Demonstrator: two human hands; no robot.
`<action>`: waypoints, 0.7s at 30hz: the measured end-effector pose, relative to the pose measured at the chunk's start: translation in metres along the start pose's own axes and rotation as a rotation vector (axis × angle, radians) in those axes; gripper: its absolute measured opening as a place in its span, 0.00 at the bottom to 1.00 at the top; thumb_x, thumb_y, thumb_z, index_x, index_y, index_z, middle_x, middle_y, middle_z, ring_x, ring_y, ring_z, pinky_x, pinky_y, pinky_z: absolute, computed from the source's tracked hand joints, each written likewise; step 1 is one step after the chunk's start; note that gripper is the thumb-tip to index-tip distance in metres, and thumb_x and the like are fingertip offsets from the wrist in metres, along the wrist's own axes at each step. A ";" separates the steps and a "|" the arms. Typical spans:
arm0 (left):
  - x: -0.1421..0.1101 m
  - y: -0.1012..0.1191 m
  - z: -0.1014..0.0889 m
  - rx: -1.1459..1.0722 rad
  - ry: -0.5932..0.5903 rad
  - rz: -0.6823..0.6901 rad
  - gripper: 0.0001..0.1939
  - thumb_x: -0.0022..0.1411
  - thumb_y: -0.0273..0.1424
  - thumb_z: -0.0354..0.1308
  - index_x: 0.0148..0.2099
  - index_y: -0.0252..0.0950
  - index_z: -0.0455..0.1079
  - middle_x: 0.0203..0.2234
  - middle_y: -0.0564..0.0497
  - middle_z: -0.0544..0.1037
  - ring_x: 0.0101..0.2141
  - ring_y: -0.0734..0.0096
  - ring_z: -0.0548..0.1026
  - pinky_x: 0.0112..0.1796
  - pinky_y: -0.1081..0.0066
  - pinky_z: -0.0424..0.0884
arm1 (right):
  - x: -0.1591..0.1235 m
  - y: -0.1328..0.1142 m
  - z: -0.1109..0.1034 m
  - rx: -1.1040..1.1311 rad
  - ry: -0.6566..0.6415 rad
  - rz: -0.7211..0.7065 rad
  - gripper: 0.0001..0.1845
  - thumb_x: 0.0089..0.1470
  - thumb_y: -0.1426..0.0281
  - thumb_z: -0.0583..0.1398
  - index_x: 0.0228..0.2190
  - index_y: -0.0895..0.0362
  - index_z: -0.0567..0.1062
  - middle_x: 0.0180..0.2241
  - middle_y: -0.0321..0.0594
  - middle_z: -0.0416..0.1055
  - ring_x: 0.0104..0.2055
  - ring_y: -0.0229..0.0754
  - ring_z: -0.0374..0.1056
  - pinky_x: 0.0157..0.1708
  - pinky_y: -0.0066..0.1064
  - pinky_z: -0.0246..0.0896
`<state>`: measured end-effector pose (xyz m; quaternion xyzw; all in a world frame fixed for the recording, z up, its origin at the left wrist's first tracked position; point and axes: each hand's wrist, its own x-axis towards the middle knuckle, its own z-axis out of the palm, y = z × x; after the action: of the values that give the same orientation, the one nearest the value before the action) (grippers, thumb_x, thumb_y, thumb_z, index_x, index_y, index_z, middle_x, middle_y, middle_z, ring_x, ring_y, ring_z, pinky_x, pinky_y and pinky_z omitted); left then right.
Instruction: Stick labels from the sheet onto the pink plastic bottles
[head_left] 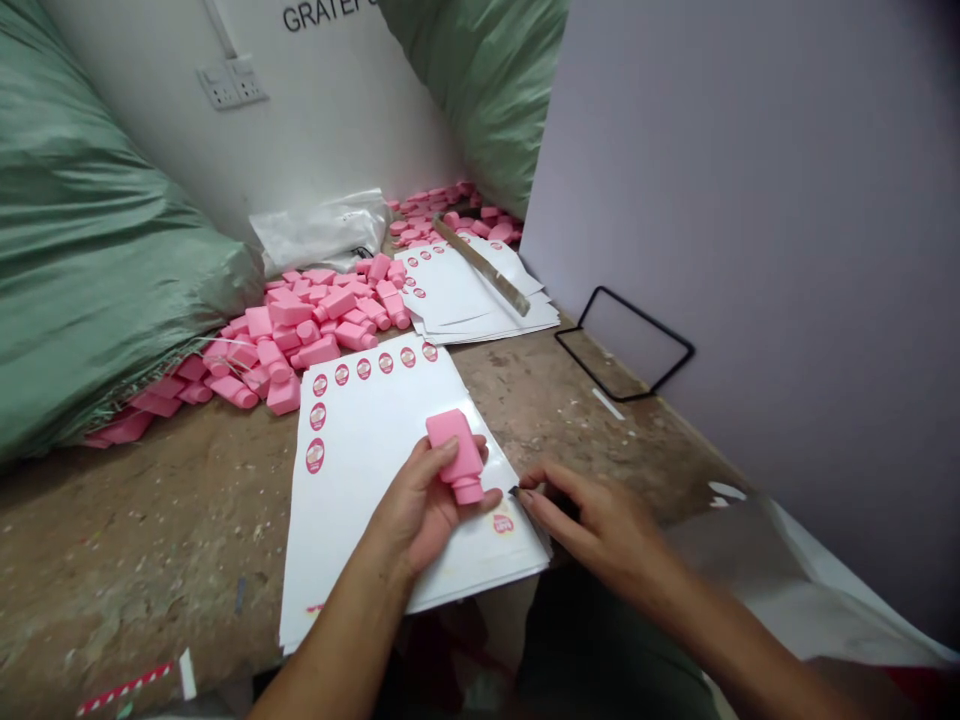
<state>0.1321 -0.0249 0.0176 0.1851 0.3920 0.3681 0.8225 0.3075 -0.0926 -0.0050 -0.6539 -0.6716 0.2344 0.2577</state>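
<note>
While a green sack (97,230) bulges in from the left, seemingly backing the pile of pink bottles (330,310), a near stack of label sheets (352,520) lies flat within reach of both hands. A wooden strip (491,270) rests across the far sheets (442,290), probably as a weight. Above the near stack's right side, the left hand (431,515) grips one pink bottle (457,450), thumb over it, neck pointing near, likely for steadiness. Close by, the right hand (600,515) pinches a small dark piece (514,491), unidentifiable here.
</note>
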 end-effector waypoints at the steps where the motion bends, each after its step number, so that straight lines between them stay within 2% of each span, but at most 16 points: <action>1: 0.000 0.001 -0.001 -0.011 -0.007 -0.012 0.14 0.59 0.29 0.59 0.48 0.33 0.68 0.44 0.41 0.75 0.47 0.60 0.72 0.43 0.53 0.75 | 0.000 -0.001 0.001 -0.031 0.009 -0.018 0.11 0.57 0.63 0.52 0.31 0.52 0.73 0.25 0.35 0.75 0.25 0.41 0.68 0.28 0.32 0.53; 4: 0.001 0.000 -0.004 -0.061 -0.016 -0.029 0.16 0.60 0.29 0.58 0.50 0.33 0.67 0.44 0.41 0.75 0.46 0.60 0.73 0.44 0.51 0.74 | 0.001 -0.004 0.003 -0.144 0.028 -0.076 0.10 0.58 0.65 0.52 0.31 0.52 0.72 0.26 0.34 0.76 0.26 0.42 0.68 0.31 0.34 0.50; 8: 0.001 -0.002 -0.005 -0.138 -0.017 0.009 0.17 0.60 0.27 0.57 0.51 0.32 0.66 0.43 0.40 0.76 0.46 0.61 0.74 0.46 0.56 0.73 | 0.001 -0.005 0.006 -0.281 0.074 -0.142 0.09 0.58 0.67 0.52 0.31 0.52 0.72 0.25 0.34 0.76 0.23 0.41 0.66 0.30 0.35 0.47; 14: 0.001 -0.004 -0.008 -0.142 -0.043 -0.003 0.15 0.61 0.28 0.57 0.51 0.33 0.66 0.45 0.41 0.75 0.46 0.62 0.74 0.45 0.55 0.73 | 0.001 -0.008 0.011 -0.435 0.180 -0.222 0.11 0.59 0.68 0.51 0.28 0.54 0.72 0.23 0.37 0.76 0.20 0.39 0.63 0.29 0.35 0.45; 17: 0.001 -0.005 -0.007 -0.147 -0.060 0.011 0.15 0.60 0.27 0.57 0.50 0.32 0.66 0.43 0.40 0.76 0.45 0.62 0.74 0.44 0.60 0.74 | 0.002 -0.009 0.011 -0.395 0.152 -0.167 0.12 0.58 0.67 0.51 0.28 0.54 0.72 0.23 0.37 0.76 0.21 0.40 0.64 0.29 0.35 0.46; 21: 0.000 -0.006 -0.005 -0.156 -0.048 0.028 0.14 0.59 0.27 0.58 0.48 0.31 0.67 0.41 0.40 0.76 0.43 0.62 0.75 0.42 0.64 0.74 | 0.003 -0.003 0.010 -0.124 0.025 -0.002 0.12 0.58 0.63 0.51 0.30 0.53 0.72 0.22 0.35 0.73 0.24 0.41 0.66 0.26 0.31 0.50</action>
<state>0.1309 -0.0289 0.0114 0.1348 0.3396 0.4043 0.8385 0.2985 -0.0895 -0.0105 -0.6707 -0.6824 0.1837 0.2253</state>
